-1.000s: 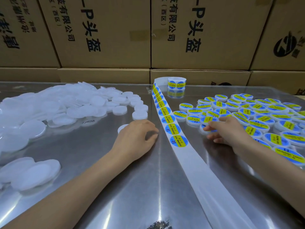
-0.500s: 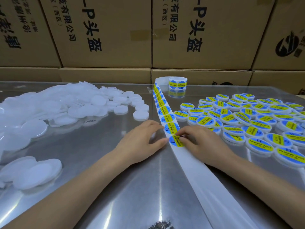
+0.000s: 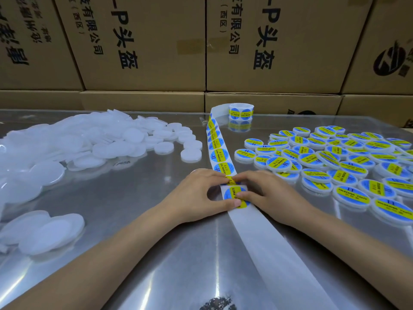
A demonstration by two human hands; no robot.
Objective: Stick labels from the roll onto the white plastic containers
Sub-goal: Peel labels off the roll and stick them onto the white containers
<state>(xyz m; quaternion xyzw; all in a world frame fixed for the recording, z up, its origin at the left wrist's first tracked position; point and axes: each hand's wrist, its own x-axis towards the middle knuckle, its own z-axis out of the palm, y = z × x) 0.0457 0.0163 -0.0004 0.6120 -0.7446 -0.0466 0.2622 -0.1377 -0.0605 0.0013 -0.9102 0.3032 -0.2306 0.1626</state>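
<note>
Label-peeling step: left hand (image 3: 196, 195) and right hand (image 3: 266, 193) pinch one label (image 3: 233, 193) between them, apparently lifting off the backing strip (image 3: 268, 247); next, seating squarely on a container (image 3: 191, 155) beyond the left hand.

One label roll (image 3: 241, 111); two hands; perhaps fifty labelled containers (image 3: 315, 177).

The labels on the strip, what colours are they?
Labels: blue circles with a yellow band and dark print, seen in the head view.

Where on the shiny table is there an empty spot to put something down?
Bare table lies between the plain white containers and the label strip, and near the front edge. The right side is crowded with labelled containers.
</note>
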